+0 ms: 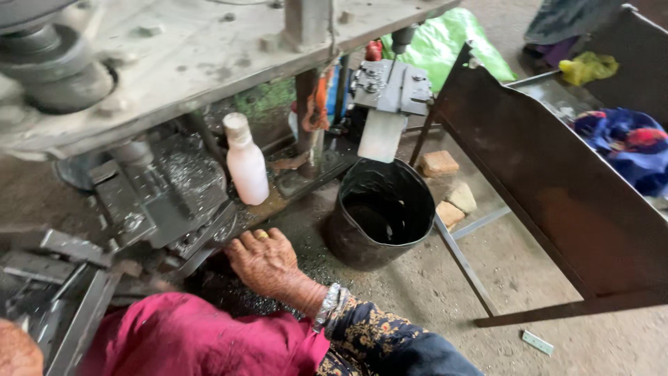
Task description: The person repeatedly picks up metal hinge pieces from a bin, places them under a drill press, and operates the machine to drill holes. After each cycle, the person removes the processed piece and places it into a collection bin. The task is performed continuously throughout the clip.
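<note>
The right hand [263, 259] lies palm down on the gritty floor, fingers loosely spread and closed on nothing, its fingertips touching the lower edge of a grey metal die block [163, 198] that sits at the foot of the press. A gold ring shows on one finger and a silver bracelet [328, 305] circles the wrist, where a dark patterned sleeve begins. Metal chips cover the die block and the floor around the hand.

At about one o'clock from the hand, just beside the block, a white plastic bottle [245, 161] stands upright. At three o'clock, near the hand but apart from it, stands a black bucket [381, 216] with a dark inside; a pale metal chute [382, 136] slopes down to its rim from a small grey mechanism above. Beyond the bucket, at two o'clock, lie a few bricks [446, 188], and a dark rusty metal panel [557, 202] on a thin frame fills the right side. Green plastic sheeting [445, 38] lies at the top.

At seven o'clock a magenta cloth [188, 341] covers the person's lap. The left hand is out of sight.
</note>
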